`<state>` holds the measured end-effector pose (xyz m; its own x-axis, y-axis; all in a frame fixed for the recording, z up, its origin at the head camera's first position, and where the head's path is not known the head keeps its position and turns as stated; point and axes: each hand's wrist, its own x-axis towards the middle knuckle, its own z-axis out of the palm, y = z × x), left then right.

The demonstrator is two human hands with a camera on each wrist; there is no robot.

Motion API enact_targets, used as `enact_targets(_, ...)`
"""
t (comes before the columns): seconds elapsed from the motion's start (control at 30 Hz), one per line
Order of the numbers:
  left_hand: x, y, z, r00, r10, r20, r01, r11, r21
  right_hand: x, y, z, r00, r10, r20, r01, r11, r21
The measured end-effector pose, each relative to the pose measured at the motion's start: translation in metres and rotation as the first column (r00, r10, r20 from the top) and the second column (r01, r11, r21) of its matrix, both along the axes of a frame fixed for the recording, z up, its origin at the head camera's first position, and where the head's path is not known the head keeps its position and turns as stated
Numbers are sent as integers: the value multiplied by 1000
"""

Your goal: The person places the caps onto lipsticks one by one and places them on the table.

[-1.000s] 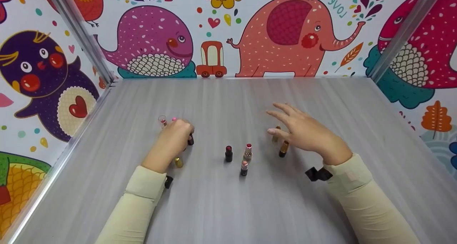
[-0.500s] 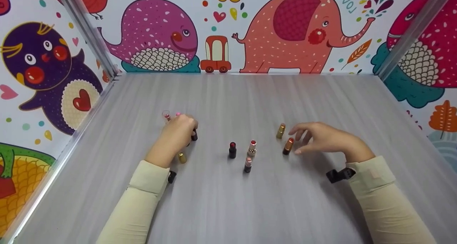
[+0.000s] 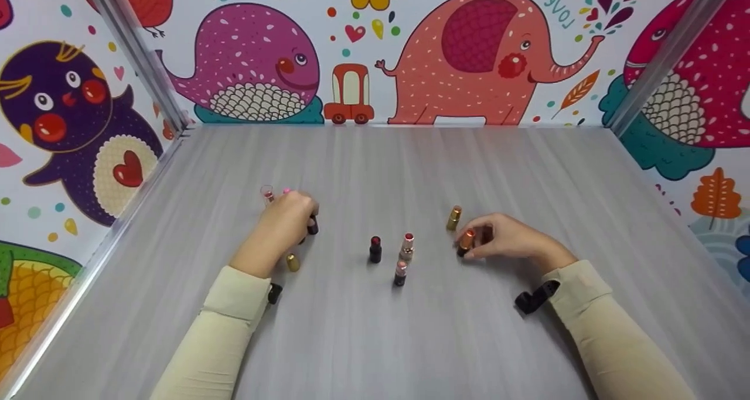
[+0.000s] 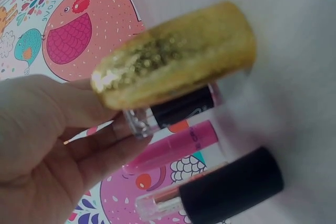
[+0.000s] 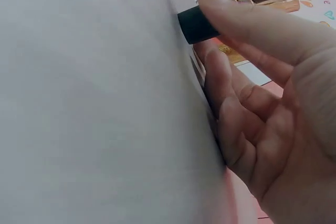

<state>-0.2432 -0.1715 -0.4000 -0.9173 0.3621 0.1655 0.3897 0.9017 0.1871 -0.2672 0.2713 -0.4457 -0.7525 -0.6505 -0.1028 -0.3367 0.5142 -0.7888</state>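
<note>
My right hand [image 3: 507, 239] curls thumb and fingers round a lipstick with a copper top and black base [image 3: 467, 240], upright at the table surface. Just behind it stands a gold lipstick tube [image 3: 454, 218]. On the left, my left hand [image 3: 284, 221] is bent over a group of small cosmetic tubes. The left wrist view shows its fingertips pinching the clear end of a black-banded tube [image 4: 184, 107], partly hidden by a shiny gold tube [image 4: 178, 56] nearer the camera. Beside it are a pink tube [image 4: 178, 148] and a clear tube with a black base [image 4: 228, 188].
Between the hands stand a dark red lipstick in a black base [image 3: 375, 250], a red one in a pale metallic base [image 3: 407, 248] and a pink one [image 3: 400, 274]. A patterned wall [image 3: 375, 37] borders the grey table [image 3: 363, 341] at the back.
My right hand, spread above the two right tubes earlier, drew back to the right, then came in and took hold of the copper-topped lipstick. The left hand stayed in place.
</note>
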Motion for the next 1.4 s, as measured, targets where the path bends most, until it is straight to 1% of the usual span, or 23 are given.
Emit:
enact_targets(0.1, -1, -6, 0, 1000, 5, 7, -5, 1000, 10, -4, -4, -4, 1000, 17, -12, -17, 1000, -12)
enact_targets(0.17, -2, -8, 1, 1000, -3, 11, 2, 1000, 29, -6, -4, -5, 1000, 22, -13, -22, 1000, -16)
enact_targets(0.33, -3, -9, 2, 1000, -20, 11, 19, 999, 50, -11, -3, -4, 1000, 14, -14, -15, 1000, -2)
enact_targets(0.57, -3, -10, -1, 1000, -25, 0, 25, 998, 59, -16, -1, -4, 999, 36, -17, -36, 999, -1)
enact_targets(0.73, -2, -10, -1, 1000, -22, -9, 22, 998, 58, -15, 0, -4, 998, 57, 2, -57, 998, -23)
enact_targets(0.9, -1, -9, -1, 1000, -20, -11, 21, 998, 57, -16, 2, -6, 997, 73, -10, -73, 997, -40)
enact_targets(1.13, 0, -4, -1, 1000, -3, 15, 3, 999, 41, -13, 7, -6, 997, 80, -22, -81, 996, -32)
enact_targets(1.27, 0, -3, -2, 1000, -9, 21, 8, 999, 43, -11, 8, -7, 996, 87, -23, -87, 996, -33)
enact_targets(1.4, -1, -4, -3, 1000, -24, 10, 23, 999, 49, -11, 8, -8, 996, 83, -24, -84, 996, -35)
